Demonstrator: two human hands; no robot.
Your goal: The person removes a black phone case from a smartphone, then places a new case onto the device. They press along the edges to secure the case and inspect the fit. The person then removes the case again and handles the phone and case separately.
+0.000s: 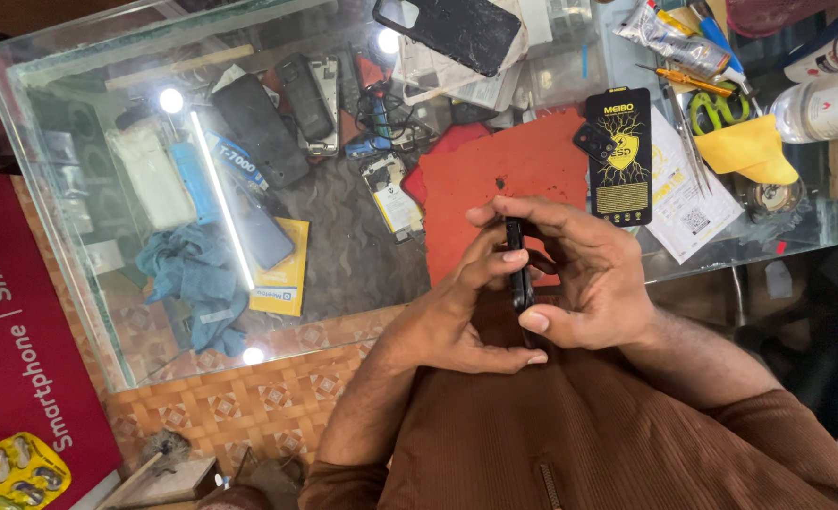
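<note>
Phone [517,269] is seen only edge-on as a thin dark slab, so its face and back cannot be made out, and its lower end is covered by the thumb of the right hand [589,279]. It is held above the near edge of the glass table [79,236], just in front of the brown-shirted chest. The right hand is curled loosely around the phone from the right, with the fingers arched over its far end and the thumb pressed at its near end. The left hand [461,312] is closed against the phone from the left, with the index finger laid along its edge and the thumb stretched out below.

Much under the glass is blurred by reflections of lights: old handsets, cables and a blue cloth [192,279] are only roughly recognisable. An orange mat [494,175] lies on the table just beyond the hands, partly hidden by them. A black flat packet [619,156] rests at its right, overlapping a white printed sheet. Further right, a yellow cloth [749,151], green-handled scissors [716,109] and white bottles [829,99] are cut off by the frame. A dark phone cover [461,33] lies at the far edge.
</note>
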